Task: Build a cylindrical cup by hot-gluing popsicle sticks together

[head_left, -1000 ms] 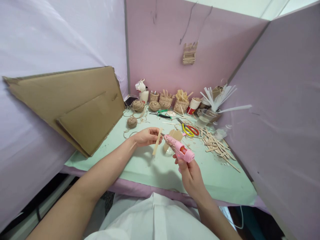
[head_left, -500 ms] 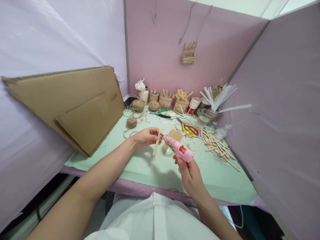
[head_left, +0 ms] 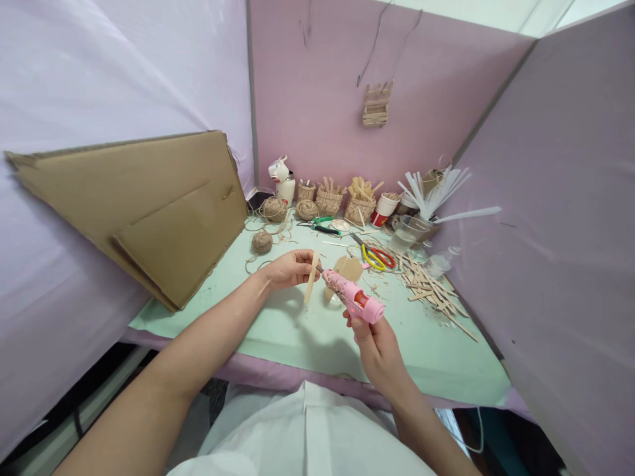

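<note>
Between the fingers of my left hand [head_left: 292,269] is a flat wooden craft stick [head_left: 311,283], tilted, its lower end hanging over the table. My right hand [head_left: 374,345] is wrapped around the handle of a pink hot glue gun [head_left: 354,297]. The gun's nozzle points up and left and is at or very near the stick; whether it touches, I cannot tell. Behind the gun lies a tan cardboard piece [head_left: 351,268] with a rounded outline, partly hidden by the gun.
Yellow-and-red-handled scissors [head_left: 374,256] and green-handled pliers [head_left: 322,227] lie farther back. Loose wooden sticks [head_left: 431,287] are heaped at the right. Twine balls [head_left: 262,242] and woven stick baskets [head_left: 360,208] stand along the back. A large cardboard sheet [head_left: 163,198] leans at the left.
The left hand and the craft stick have shifted very slightly upward. The glue gun stays almost in place, its nozzle still close to the stick.
</note>
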`<state>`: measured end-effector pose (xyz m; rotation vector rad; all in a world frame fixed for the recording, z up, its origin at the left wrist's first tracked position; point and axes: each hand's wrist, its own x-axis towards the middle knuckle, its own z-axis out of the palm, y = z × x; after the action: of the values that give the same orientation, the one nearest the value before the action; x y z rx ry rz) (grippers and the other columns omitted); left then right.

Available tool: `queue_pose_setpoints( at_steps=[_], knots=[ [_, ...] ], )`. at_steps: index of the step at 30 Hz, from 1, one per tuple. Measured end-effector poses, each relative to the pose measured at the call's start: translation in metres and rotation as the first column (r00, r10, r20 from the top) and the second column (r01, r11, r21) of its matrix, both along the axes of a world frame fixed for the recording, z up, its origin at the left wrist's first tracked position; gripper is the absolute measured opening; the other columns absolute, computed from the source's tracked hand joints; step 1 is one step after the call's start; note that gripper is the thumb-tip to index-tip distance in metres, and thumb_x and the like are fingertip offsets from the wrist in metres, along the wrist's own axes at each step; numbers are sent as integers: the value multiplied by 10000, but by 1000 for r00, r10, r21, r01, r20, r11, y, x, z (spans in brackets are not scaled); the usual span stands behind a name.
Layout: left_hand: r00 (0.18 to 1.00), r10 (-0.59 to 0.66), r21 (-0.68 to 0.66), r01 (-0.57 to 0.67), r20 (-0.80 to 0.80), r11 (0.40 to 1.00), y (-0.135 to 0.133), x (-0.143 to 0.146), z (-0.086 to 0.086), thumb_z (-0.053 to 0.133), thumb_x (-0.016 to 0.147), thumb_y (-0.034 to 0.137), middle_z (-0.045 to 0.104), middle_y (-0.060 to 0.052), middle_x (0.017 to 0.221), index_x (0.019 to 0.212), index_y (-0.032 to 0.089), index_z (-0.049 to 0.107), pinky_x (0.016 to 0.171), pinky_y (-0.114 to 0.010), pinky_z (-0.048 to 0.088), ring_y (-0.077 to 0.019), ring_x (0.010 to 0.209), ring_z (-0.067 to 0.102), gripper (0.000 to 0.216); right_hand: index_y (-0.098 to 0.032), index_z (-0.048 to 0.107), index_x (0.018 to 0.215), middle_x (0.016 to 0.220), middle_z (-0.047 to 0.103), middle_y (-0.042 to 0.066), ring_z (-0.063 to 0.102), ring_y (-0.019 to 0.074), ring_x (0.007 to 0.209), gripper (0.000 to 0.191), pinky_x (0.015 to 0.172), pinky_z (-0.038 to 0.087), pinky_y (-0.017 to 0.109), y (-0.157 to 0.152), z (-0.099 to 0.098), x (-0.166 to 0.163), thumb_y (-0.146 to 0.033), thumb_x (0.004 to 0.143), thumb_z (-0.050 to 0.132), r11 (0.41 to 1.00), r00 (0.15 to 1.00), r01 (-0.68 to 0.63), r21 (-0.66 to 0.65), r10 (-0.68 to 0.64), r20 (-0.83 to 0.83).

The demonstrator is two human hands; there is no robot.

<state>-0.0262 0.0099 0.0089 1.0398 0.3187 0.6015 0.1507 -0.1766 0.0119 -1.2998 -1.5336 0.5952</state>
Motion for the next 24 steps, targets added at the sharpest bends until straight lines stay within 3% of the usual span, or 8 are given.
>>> queue_pose_setpoints(
  at_steps=[15, 24],
  knots=[
    [999, 15, 32, -16, 38, 999, 0, -1, 1, 875, 588, 249, 639, -20, 701, 763, 102, 653, 622, -216, 471, -95, 628, 598, 319, -211, 558, 946, 871, 600, 39, 530, 158, 719, 256, 645, 454, 270, 1, 3, -2, -422, 961, 415, 999, 998, -49, 12, 48, 37],
    [994, 58, 18, -60, 88, 998, 0, -2, 3, 894, 549, 279, 621, -10, 694, 757, 107, 655, 595, -209, 465, -94, 603, 599, 360, -205, 552, 925, 825, 590, 27, 534, 157, 705, 247, 633, 446, 272, -3, 5, -1, -403, 964, 409, 998, 995, -57, 1, 57, 84]
  ],
)
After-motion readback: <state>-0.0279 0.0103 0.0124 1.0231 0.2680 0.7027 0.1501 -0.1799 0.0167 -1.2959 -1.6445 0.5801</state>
